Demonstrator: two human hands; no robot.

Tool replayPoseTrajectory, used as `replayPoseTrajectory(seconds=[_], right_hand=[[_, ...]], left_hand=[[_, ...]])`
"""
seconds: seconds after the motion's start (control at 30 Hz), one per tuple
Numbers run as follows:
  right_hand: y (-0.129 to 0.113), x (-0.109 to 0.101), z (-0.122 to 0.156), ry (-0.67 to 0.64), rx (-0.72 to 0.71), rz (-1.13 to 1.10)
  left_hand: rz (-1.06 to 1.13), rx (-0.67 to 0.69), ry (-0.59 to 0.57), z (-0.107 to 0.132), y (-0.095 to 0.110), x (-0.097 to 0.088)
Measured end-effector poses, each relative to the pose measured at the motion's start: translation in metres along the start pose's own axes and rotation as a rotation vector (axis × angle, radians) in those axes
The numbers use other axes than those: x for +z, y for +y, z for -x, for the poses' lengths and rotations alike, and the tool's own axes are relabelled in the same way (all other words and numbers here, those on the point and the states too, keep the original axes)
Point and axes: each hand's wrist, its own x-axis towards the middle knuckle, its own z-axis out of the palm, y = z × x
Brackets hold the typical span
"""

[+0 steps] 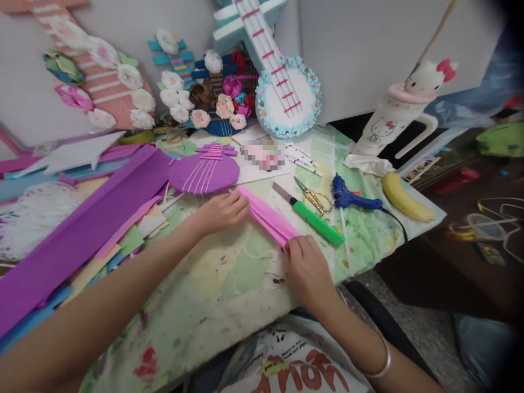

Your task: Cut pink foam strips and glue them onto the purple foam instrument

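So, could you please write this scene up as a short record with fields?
Left hand: grips one end of the pink strip
Right hand: grips its other end
Strip: stretched between the hands, with lengthwise folds
Tools on table: green-handled knife, scissors, blue glue gun
Beyond left hand: purple craft guitar
Table's right end: banana, white tumbler

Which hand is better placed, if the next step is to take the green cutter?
Probably the right hand: it is nearer to the handle of the green cutter. The left hand holds the farther end of the pink strip. The right hand should release its end first.
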Motion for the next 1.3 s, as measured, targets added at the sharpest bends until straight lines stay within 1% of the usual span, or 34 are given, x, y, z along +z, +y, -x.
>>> replayPoseTrajectory(seconds=[0.07,0.13,0.2,0.27,0.43,0.53,0.6,0.67,0.73,0.8,0.87,0.97,1.03,1.13,1.2,1.3], right_hand=[[-0.008,0.012,0.000,-0.035,0.007,-0.097],[-0.015,0.017,0.000,-0.054,0.034,-0.213],[-0.019,0.017,-0.001,-0.060,0.064,-0.315],[-0.021,0.017,-0.001,-0.037,0.082,-0.377],[-0.023,0.021,0.003,0.058,0.088,-0.436],[-0.024,0.023,0.005,0.097,0.113,-0.456],[-0.024,0.024,0.006,0.113,0.121,-0.479],[-0.022,0.023,0.006,0.122,0.127,-0.514],[-0.021,0.023,0.006,0.129,0.139,-0.545],[-0.020,0.022,0.007,0.128,0.154,-0.553],[-0.019,0.022,0.007,0.124,0.167,-0.544],[-0.019,0.021,0.007,0.119,0.177,-0.541],[-0.019,0.021,0.006,0.119,0.178,-0.552],[-0.018,0.020,0.006,0.119,0.167,-0.558],[-0.018,0.020,0.005,0.122,0.156,-0.558],[-0.017,0.019,0.005,0.117,0.152,-0.553]], left_hand=[[0.039,0.018,-0.035,0.009,0.004,0.012],[0.092,0.015,-0.056,0.012,0.005,0.017],[0.121,0.009,-0.072,0.012,0.004,0.015],[0.119,0.017,-0.103,0.008,0.001,0.009],[0.136,0.024,-0.235,-0.001,-0.003,-0.006],[0.179,0.004,-0.284,-0.003,-0.003,-0.007],[0.200,-0.019,-0.283,-0.003,0.000,-0.004],[0.210,-0.071,-0.257,-0.001,0.007,-0.001],[0.217,-0.150,-0.214,0.001,0.015,0.003],[0.228,-0.228,-0.175,0.002,0.024,0.006],[0.239,-0.287,-0.160,0.002,0.033,0.007],[0.248,-0.333,-0.170,-0.001,0.046,0.002],[0.265,-0.375,-0.147,-0.003,0.056,-0.004],[0.329,-0.566,-0.081,-0.004,0.071,-0.011],[0.382,-0.652,-0.102,-0.003,0.079,-0.013],[0.437,-0.723,-0.215,-0.002,0.087,-0.010]])
